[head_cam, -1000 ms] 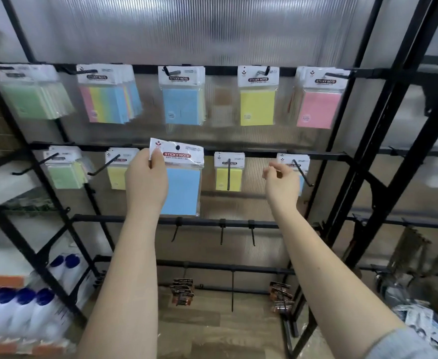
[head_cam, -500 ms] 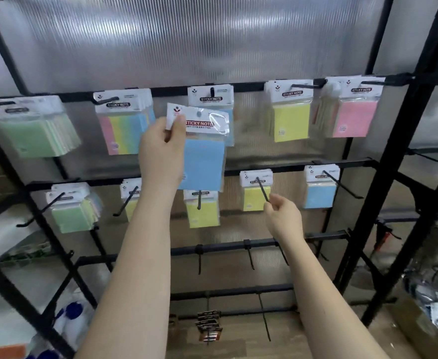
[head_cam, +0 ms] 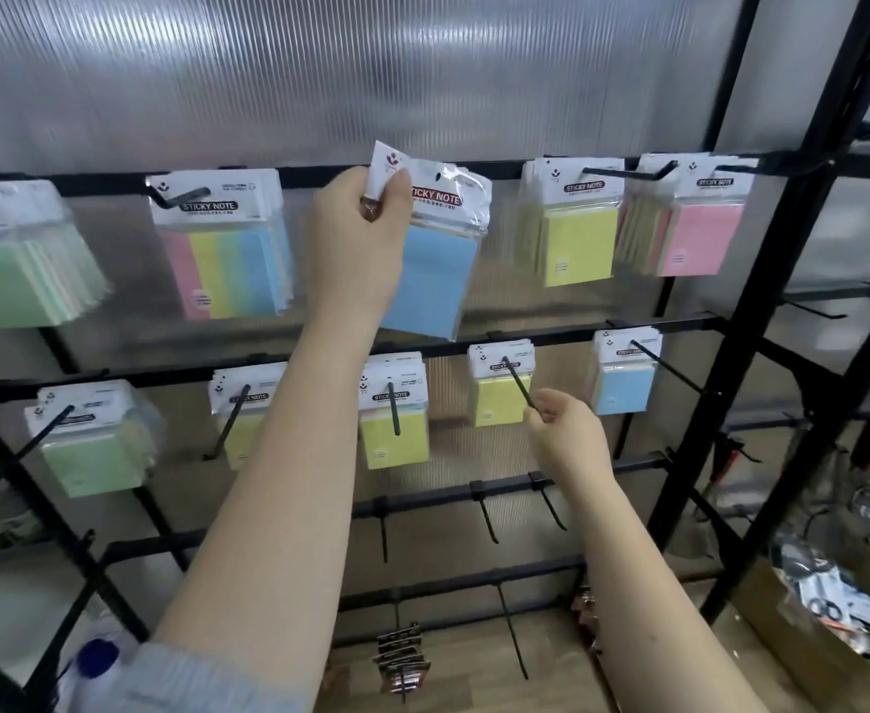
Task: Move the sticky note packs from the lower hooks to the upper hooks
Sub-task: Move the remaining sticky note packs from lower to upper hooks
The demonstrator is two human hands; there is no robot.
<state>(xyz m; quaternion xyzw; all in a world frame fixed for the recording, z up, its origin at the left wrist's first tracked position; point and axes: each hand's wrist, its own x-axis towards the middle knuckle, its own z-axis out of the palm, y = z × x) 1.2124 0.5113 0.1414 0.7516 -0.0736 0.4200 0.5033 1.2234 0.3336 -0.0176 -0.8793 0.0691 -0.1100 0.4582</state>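
Observation:
My left hand (head_cam: pixel 356 239) pinches the white header of a blue sticky note pack (head_cam: pixel 433 280) and holds it tilted against the upper rail (head_cam: pixel 309 175), in front of other packs; the hook there is hidden. Along the upper row hang green (head_cam: pixel 16 270), multicolour (head_cam: pixel 227 265), yellow (head_cam: pixel 577 239) and pink (head_cam: pixel 700 239) packs. My right hand (head_cam: pixel 566 440) is curled at the tip of a lower hook (head_cam: pixel 518 380) that carries a yellow pack (head_cam: pixel 494 403). Other lower hooks hold green (head_cam: pixel 93 455), yellow (head_cam: pixel 397 445) and blue (head_cam: pixel 623 388) packs.
Bare hooks (head_cam: pixel 487 522) stick out from the rail below the lower row. A black upright frame post (head_cam: pixel 762 280) stands to the right. Small carded items (head_cam: pixel 402 656) hang near the floor, and a box of packaged goods (head_cam: pixel 829 604) sits at lower right.
My left hand has lifted the blue pack from the lower row up to the upper rail. My right hand left the blue pack's hook and went to the yellow pack's hook tip.

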